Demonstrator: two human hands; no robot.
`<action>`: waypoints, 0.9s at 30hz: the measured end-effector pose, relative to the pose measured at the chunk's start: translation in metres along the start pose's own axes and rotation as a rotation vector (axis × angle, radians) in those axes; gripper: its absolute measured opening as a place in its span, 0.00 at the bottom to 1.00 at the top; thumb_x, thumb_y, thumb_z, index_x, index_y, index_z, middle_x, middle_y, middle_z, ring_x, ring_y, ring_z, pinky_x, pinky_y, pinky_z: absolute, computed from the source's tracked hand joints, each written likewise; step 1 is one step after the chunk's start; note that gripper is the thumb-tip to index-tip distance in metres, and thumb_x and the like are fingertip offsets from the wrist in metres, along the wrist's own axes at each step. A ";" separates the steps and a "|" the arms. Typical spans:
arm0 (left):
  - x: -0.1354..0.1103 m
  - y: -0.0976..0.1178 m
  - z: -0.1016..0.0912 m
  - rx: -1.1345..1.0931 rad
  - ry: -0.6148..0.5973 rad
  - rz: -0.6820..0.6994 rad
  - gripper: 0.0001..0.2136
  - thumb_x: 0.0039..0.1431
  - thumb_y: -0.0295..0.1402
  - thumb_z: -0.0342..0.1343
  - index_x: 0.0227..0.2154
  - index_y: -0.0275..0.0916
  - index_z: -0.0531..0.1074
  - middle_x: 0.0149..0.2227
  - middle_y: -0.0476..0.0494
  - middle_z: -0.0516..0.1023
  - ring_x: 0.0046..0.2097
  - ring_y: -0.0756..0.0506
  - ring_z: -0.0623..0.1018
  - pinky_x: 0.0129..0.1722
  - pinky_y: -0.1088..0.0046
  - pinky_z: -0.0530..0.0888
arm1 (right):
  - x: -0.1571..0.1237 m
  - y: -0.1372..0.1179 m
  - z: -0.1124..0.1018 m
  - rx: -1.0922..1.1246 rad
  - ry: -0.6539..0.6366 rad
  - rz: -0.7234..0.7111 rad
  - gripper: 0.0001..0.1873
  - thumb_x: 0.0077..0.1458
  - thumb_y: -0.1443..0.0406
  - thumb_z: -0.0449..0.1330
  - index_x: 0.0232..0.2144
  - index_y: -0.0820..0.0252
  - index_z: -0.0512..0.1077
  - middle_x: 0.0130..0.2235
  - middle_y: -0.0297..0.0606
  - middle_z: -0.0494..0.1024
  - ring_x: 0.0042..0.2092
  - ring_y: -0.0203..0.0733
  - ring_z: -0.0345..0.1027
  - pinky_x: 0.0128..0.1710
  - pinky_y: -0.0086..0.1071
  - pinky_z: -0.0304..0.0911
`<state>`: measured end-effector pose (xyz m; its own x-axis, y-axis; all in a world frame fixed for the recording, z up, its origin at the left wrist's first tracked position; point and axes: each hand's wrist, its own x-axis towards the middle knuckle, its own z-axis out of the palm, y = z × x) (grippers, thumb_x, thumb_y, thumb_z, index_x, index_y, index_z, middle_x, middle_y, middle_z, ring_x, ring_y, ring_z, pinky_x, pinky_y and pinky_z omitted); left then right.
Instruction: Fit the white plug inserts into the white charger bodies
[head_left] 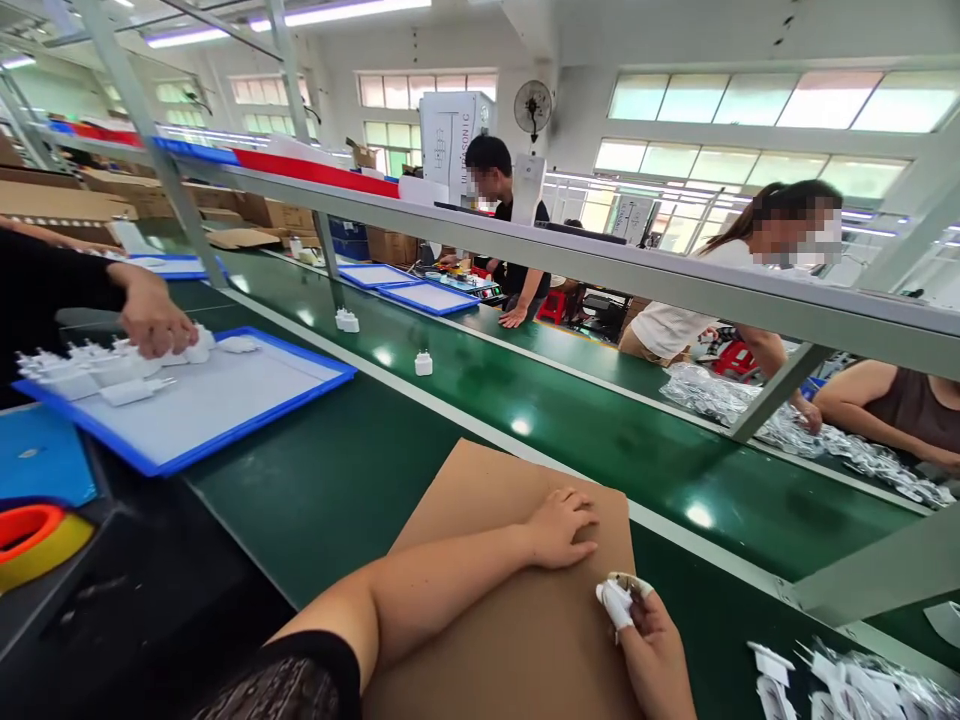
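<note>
My left hand (562, 525) rests on a sheet of brown cardboard (495, 630), fingers stretched out and slightly spread, holding nothing. Just beyond the sheet's right edge is my right hand (651, 635), its thumb and forefinger drawn together. White coverings appear to wrap those two fingertips. Whatever sits in the pinch, if anything, is too small to make out. Below and right of that hand lies a pile of white plug adapters with cables (862, 685), some in clear plastic bags.
A co-worker's hand (156, 315) touches white plug adapters on a blue-rimmed tray (247, 400). Two chargers (424, 363) stand on the green conveyor belt (487, 390). A metal shelf frame (600, 255) crosses above. Rolls of tape (37, 540) lie at left. People work opposite.
</note>
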<state>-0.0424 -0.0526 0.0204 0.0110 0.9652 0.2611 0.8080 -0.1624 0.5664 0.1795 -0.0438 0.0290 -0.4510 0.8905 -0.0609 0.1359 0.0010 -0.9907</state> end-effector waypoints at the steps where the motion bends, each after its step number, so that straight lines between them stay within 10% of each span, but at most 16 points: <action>1: 0.000 0.001 -0.001 0.001 -0.007 -0.004 0.24 0.62 0.46 0.61 0.57 0.41 0.77 0.67 0.35 0.68 0.69 0.31 0.62 0.71 0.46 0.58 | 0.000 0.000 0.000 -0.006 -0.003 -0.010 0.25 0.38 0.49 0.73 0.39 0.51 0.81 0.43 0.42 0.86 0.44 0.59 0.81 0.32 0.39 0.74; 27: -0.011 -0.017 0.008 0.094 0.035 0.055 0.17 0.67 0.41 0.54 0.55 0.46 0.76 0.65 0.42 0.72 0.65 0.35 0.69 0.67 0.45 0.66 | -0.006 0.013 0.020 0.036 -0.024 -0.085 0.20 0.39 0.53 0.77 0.34 0.55 0.82 0.35 0.36 0.83 0.36 0.42 0.75 0.40 0.35 0.70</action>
<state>-0.0521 -0.0587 0.0018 0.0376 0.9474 0.3178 0.8587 -0.1933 0.4747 0.1671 -0.0585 0.0138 -0.4807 0.8766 0.0215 0.0640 0.0595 -0.9962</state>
